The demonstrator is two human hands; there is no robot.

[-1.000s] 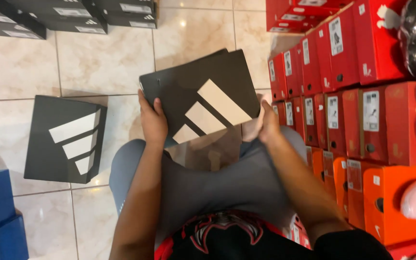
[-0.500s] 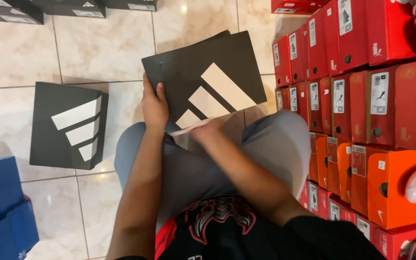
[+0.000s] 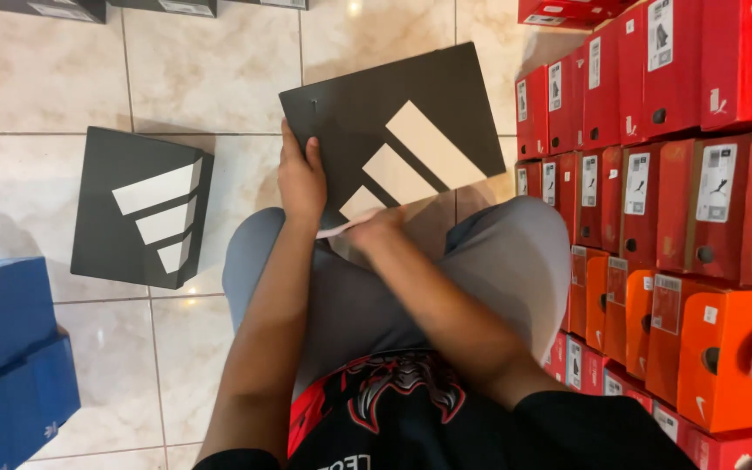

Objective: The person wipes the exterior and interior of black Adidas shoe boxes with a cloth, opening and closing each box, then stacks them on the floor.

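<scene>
While red and orange shoe boxes (image 3: 654, 191) stack up along my right, a blue box (image 3: 6, 365) sits near left and a second black box (image 3: 145, 209) lies on the tile floor (image 3: 211, 78) to my left. Over my knees I hold the black box lid (image 3: 393, 139): my left hand (image 3: 300, 178) clamps its left edge, and my right hand (image 3: 374, 228) pinches a pale strip (image 3: 341, 230) at its near edge.

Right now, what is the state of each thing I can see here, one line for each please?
Black lid: lifted, tilted, its left edge held by the left hand.
Right hand: under the lid, pinching a pale strip.
Second black box: shut, on the floor tiles.
Blue boxes: shut, stacked.
Red boxes: shut, stacked.
Orange boxes: shut, stacked.
</scene>
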